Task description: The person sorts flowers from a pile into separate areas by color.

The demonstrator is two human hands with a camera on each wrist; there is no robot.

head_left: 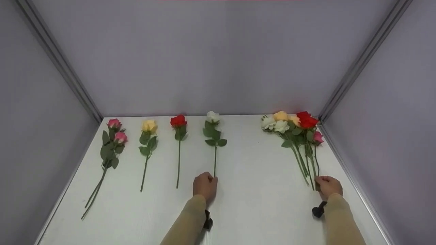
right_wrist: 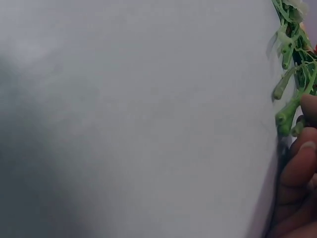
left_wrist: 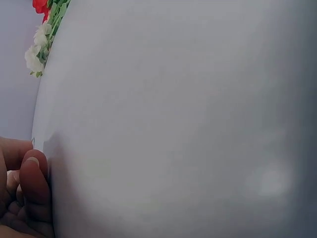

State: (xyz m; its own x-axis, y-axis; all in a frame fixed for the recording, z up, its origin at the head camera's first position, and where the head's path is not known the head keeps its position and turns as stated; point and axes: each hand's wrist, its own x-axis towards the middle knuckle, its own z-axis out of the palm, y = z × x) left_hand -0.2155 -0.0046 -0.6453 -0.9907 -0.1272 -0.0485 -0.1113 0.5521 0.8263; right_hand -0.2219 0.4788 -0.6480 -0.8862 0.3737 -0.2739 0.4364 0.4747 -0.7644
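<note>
My left hand (head_left: 205,186) pinches the lower stem of a white rose (head_left: 213,116), which lies with its bloom toward the back wall. In the left wrist view the thumb (left_wrist: 34,176) and a finger meet, and the stem hardly shows. At the right side my right hand (head_left: 329,186) pinches the stem end of a pink rose (head_left: 318,137) at the edge of a bunch. That bunch also has red roses (head_left: 307,121), yellow roses (head_left: 281,115) and white roses (head_left: 282,126). Several cut stem ends (right_wrist: 283,119) lie beside the right fingers in the right wrist view.
Left of my left hand lie a single red rose (head_left: 178,121), a single yellow rose (head_left: 149,126) and two pink roses (head_left: 121,137) with crossed stems. The white table (head_left: 259,204) is bounded by grey panels (head_left: 218,61) at the back and sides.
</note>
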